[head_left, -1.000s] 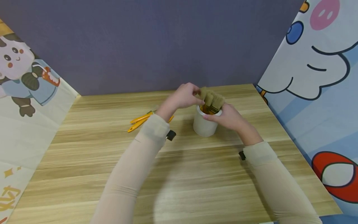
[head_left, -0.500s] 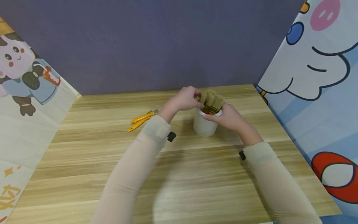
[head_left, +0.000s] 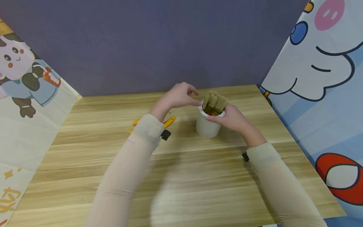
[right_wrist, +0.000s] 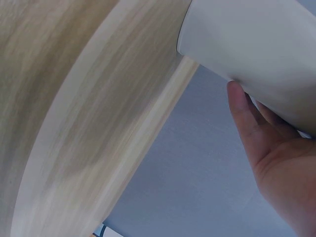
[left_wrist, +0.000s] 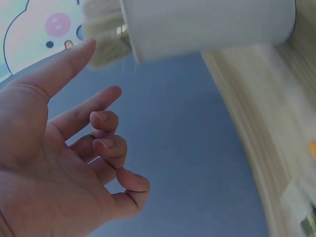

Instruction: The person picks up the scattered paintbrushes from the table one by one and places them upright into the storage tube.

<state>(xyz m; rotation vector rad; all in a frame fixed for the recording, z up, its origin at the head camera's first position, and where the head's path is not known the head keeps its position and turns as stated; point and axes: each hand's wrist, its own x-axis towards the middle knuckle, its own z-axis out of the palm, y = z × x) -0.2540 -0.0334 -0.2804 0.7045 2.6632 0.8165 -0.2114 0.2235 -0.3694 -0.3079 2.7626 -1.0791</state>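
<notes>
A white cylindrical cup [head_left: 208, 127] stands upright on the table with several paintbrushes [head_left: 215, 101] in it, tan bristles up. My right hand [head_left: 233, 119] grips the cup from the right, thumb at the near rim; in the right wrist view its fingers [right_wrist: 239, 101] lie along the wall of the cup. Just left of the rim is my left hand [head_left: 181, 95], holding nothing. The left wrist view shows this hand's palm, with thumb and forefinger spread apart and the other fingers loosely bent. Orange-handled paintbrushes [head_left: 170, 121] lie on the table, partly hidden behind my left wrist.
The wood-grain table [head_left: 204, 179] ends at a dark grey-blue wall [head_left: 158, 47] close behind the cup. Printed cartoon panels [head_left: 334, 104] flank the table on both sides.
My left hand has let go of a paintbrush at the cup and drawn back to the left. That brush now rests among the others. The right hand has stayed on the cup.
</notes>
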